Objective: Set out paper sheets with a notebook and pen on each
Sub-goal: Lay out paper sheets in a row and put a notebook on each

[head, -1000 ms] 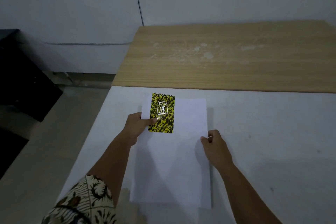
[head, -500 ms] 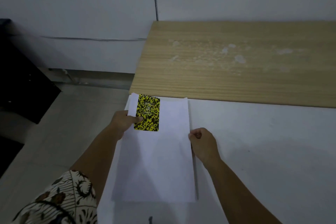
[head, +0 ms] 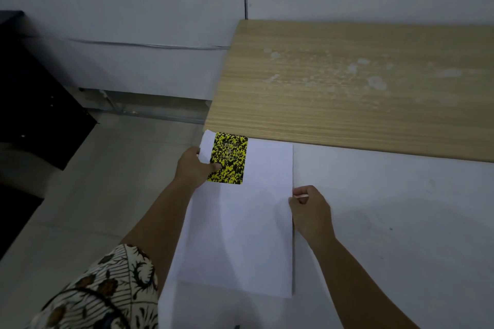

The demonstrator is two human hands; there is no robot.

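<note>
A small yellow-and-black speckled notebook (head: 227, 158) is being pinned under the left hand's (head: 194, 167) thumb on the far-left corner of a white rectangular paper sheet (head: 246, 222) — the sheet's right edge is being pinched by the curled fingers of the right hand (head: 311, 211).

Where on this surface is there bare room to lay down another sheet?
Bare white tabletop runs right of the paper sheet, below the wooden board. The board itself is bare too. Crowded: the sheet's far left corner, where the left hand grips the notebook; the right hand borders its right edge.
</note>
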